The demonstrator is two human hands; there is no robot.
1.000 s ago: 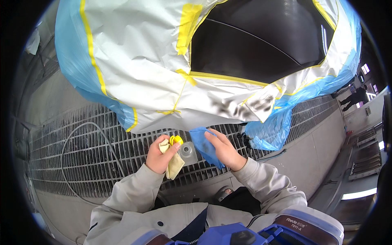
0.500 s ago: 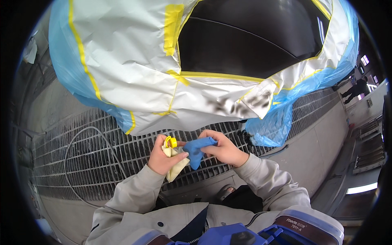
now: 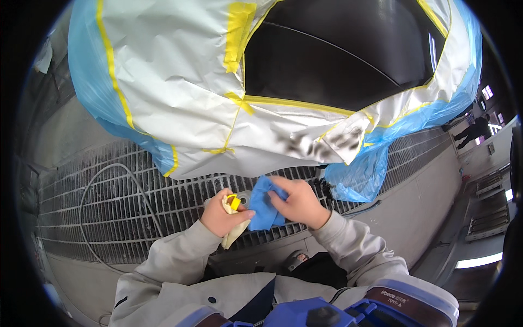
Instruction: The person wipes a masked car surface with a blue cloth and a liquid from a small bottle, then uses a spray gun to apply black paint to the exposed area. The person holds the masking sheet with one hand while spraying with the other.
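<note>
Left hand (image 3: 219, 216) gripping yellow cap (image 3: 235, 204) and cream cloth (image 3: 232, 235) | right hand (image 3: 299, 201) pinching blue cloth (image 3: 262, 210) — lying at its 9 o'clock, long axis running 12-to-6 — left hand sitting just beside

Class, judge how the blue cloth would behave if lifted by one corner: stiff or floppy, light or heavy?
The blue cloth is likely floppy: it creases and folds at the right hand. Probably light for its size, since its edges look thin.

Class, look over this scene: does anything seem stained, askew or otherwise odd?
Dark smudges mark the white sheeting just below the glossy black panel. They stand out because the sheeting around them is mostly plain white.
</note>
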